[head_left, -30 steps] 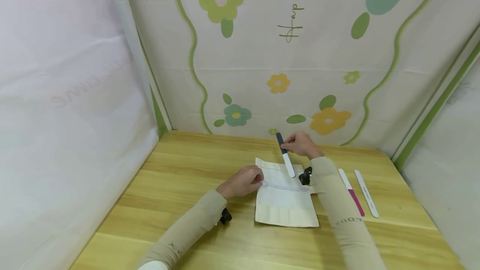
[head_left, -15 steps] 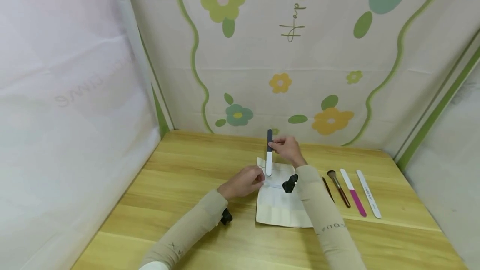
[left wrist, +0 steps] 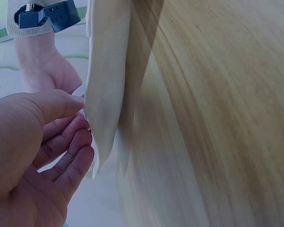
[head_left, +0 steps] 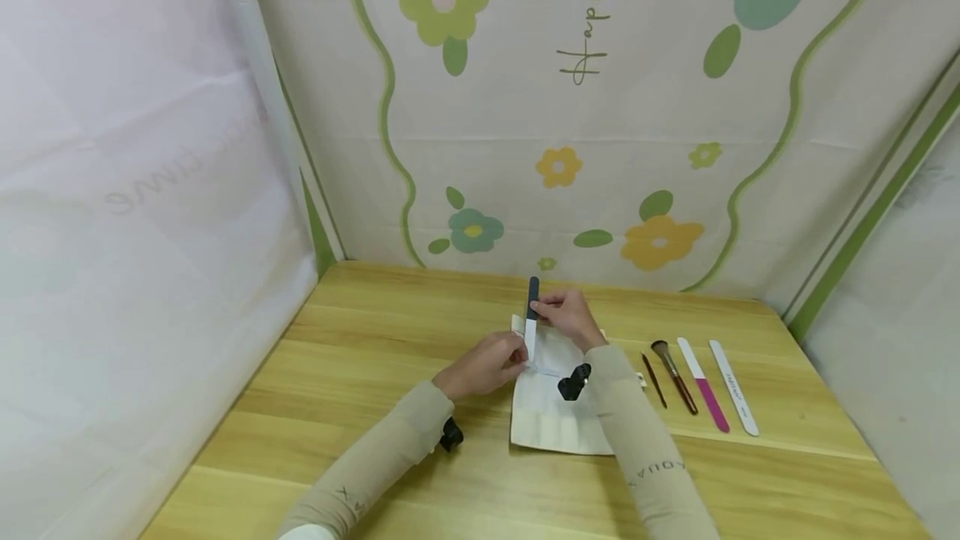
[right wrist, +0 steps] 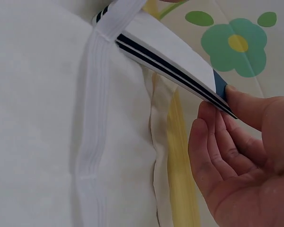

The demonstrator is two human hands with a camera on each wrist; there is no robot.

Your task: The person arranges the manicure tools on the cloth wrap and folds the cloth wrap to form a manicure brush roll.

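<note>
A cream cloth tool roll [head_left: 551, 432] lies unfolded on the table, with a white elastic band [right wrist: 94, 118] across it. My right hand [head_left: 572, 317] pinches a dark blue and white nail file [head_left: 531, 336] by its dark end. In the right wrist view, the file's white end passes beneath the elastic. At the roll's left edge, my left hand [head_left: 487, 363] pinches the elastic, which is raised off the cloth there. In the left wrist view, the roll's edge [left wrist: 106, 71] hides the left fingertips' exact hold.
On the wooden table [head_left: 375, 323], right of the roll, lie a thin dark stick [head_left: 655, 380], a makeup brush [head_left: 675, 377], a pink and white nail file [head_left: 703, 384] and a white nail file [head_left: 733, 387]. A flowered curtain [head_left: 510, 107] stands behind.
My right hand has carried the file leftward and then down towards the left hand, its white end now at the elastic. The left hand has stayed in place.
</note>
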